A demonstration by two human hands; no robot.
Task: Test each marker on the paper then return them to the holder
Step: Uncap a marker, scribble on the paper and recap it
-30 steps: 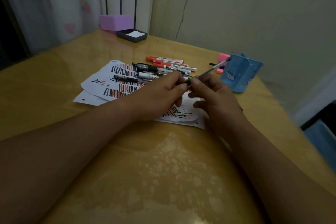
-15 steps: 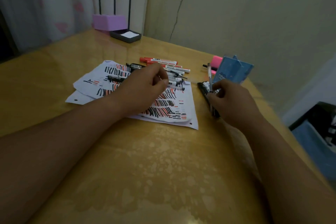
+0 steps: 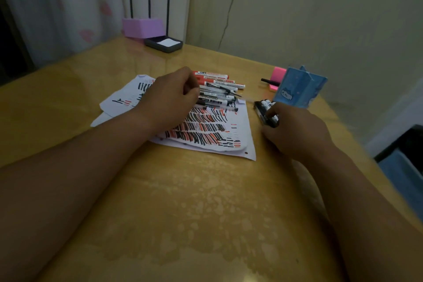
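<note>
On the table, well ahead of me, the paper lies covered in rows of black and red strokes. More sheets are fanned out under it to the left. Across its far edge sits the pile of markers and thin pens, lying roughly side by side, with red markers at the back.

My left hand is over the pile's left end, knuckles up, fingers curled down onto the barrels. I cannot tell whether they grip one or only rest there.

My right hand is low over the table just right of the paper. Its fingertips curl round the near end of a few black markers that lie flat on the wood, apart from the pile. Their far ends reach the foot of the holder, a blue upright box with a small cat on its front. A thin pale pen shows only as a blur between the pile and the black markers.

Behind the holder a pink block carries a black pen. At the far corner stand a purple box and a dark tray with a white slip in it.
</note>
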